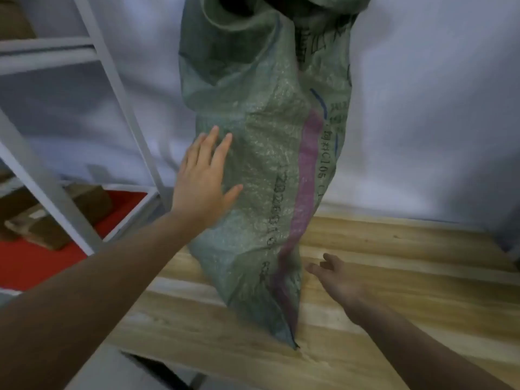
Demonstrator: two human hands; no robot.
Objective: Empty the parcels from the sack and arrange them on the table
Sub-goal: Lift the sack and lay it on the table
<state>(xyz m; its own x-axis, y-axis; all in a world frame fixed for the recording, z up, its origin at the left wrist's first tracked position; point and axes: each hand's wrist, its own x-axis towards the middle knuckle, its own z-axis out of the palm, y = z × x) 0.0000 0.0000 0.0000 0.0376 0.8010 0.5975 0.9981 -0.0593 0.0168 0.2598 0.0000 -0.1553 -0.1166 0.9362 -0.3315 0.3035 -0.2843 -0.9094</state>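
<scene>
The sack stands tall near the table's near left edge, its mouth hidden. The left hand lies flat and open against it, and the right hand hovers open beside it, gripping nothing. Ungripped, it could topple off that edge.

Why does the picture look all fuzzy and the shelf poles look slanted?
In the head view, everything is softly blurred, so the print on the sack is hard to read. The wide lens tilts the shelf poles. The table shows a pale shine near the right hand; the left hand is brighter lit.
</scene>
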